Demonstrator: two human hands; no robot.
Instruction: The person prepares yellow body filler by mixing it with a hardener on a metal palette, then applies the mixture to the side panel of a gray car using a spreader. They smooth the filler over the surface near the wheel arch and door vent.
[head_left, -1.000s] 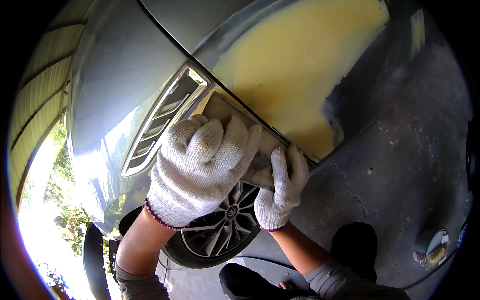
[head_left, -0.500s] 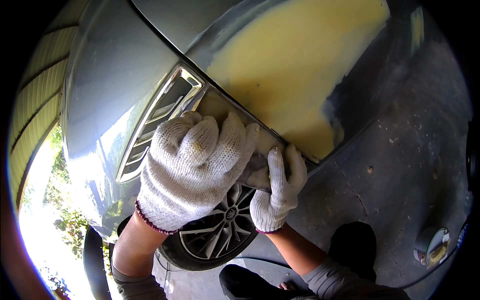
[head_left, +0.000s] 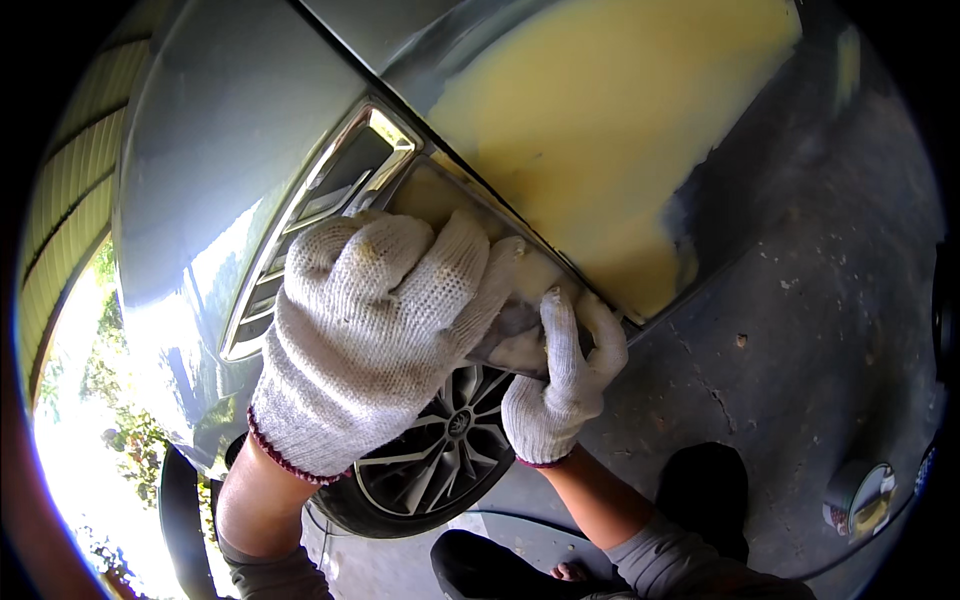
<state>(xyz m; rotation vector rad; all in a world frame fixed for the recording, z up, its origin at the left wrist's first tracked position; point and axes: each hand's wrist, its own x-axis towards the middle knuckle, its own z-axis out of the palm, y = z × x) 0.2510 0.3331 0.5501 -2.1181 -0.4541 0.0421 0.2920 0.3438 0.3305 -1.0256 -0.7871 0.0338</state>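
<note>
Both of my hands wear white knitted gloves with dark red cuffs. My left hand (head_left: 365, 330) presses on a grey car fender (head_left: 430, 190) with smeared, sanded-looking beige patches, beside a chrome-framed side vent (head_left: 325, 190). Its fingers are bent and close together; whatever lies under them is hidden. At the fender's lower edge, by the wheel arch, is my right hand (head_left: 565, 390). Its thumb rests near the edge and the other fingers curl in, with their tips partly out of sight. Across the panel gap, the car door (head_left: 740, 190) carries a broad yellow filler patch (head_left: 590, 110).
Below my hands is the alloy wheel (head_left: 440, 450) with its tyre. My dark-clad knees (head_left: 490, 565) are close at the bottom. A round can (head_left: 860, 500) stands on the grey concrete floor (head_left: 790, 380) at right. Bright foliage and a ribbed roof show at left.
My left hand has slid slightly left along the fender, and its wrist is lower. My right hand stays by the fender edge. The view has shifted a little.
</note>
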